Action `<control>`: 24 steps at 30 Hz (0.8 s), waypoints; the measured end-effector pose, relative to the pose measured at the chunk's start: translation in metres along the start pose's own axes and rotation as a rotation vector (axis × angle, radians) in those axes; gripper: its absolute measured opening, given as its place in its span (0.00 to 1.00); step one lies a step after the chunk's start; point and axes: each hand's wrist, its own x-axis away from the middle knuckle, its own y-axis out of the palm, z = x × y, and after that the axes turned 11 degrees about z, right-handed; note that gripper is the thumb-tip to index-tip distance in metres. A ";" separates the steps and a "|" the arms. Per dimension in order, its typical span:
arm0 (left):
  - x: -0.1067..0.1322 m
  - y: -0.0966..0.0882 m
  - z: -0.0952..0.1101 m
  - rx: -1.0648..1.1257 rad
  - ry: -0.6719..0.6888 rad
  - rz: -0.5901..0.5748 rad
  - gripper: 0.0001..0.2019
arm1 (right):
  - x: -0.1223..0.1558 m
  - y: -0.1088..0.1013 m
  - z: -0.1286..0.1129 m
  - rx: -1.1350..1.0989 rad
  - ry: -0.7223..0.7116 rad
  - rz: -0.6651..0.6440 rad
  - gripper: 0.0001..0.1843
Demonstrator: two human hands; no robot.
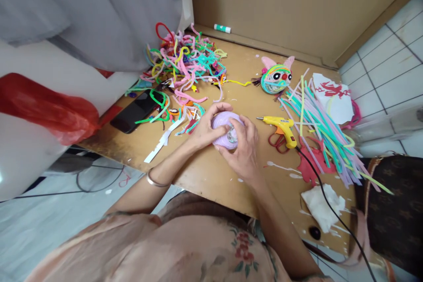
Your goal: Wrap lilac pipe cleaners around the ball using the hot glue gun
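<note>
Between my two hands is a round ball wrapped in lilac pipe cleaner, with a small clear patch showing on its upper face. My left hand curls round its left side, thumb laid across the front. My right hand grips it from the right, fingers bent over the top and thumb below. To the right of the ball lies a yellow hot glue gun, its nozzle pointing left. A decorated animal-face ball with pink ears, googly eyes and a red nose sits farther back.
A tangled heap of pipe cleaners and a black phone are at left. Straight pipe cleaners, red scissors, a white cloth and a brown bag lie right. The glue gun's black cord crosses the right front. A glue stick lies at back.
</note>
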 end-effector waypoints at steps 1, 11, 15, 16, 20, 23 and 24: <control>0.000 0.000 0.000 -0.003 -0.002 -0.001 0.24 | 0.000 0.000 0.000 0.000 0.000 0.005 0.34; -0.002 -0.001 -0.008 0.059 0.036 -0.014 0.24 | 0.001 0.004 0.003 -0.042 -0.012 0.059 0.35; -0.002 0.000 -0.009 0.076 0.024 -0.014 0.23 | 0.002 0.005 0.002 -0.057 -0.001 0.067 0.34; -0.001 0.000 -0.009 0.080 0.019 -0.012 0.23 | 0.002 0.006 0.002 -0.057 -0.002 0.071 0.35; -0.001 0.000 -0.008 0.085 0.003 -0.003 0.23 | 0.002 0.008 0.003 -0.060 -0.007 0.083 0.38; -0.001 0.000 -0.009 0.099 -0.001 0.004 0.23 | 0.002 0.009 0.003 -0.068 0.005 0.078 0.39; -0.001 0.000 -0.009 0.105 -0.002 0.004 0.23 | 0.002 0.009 0.003 -0.069 0.007 0.076 0.38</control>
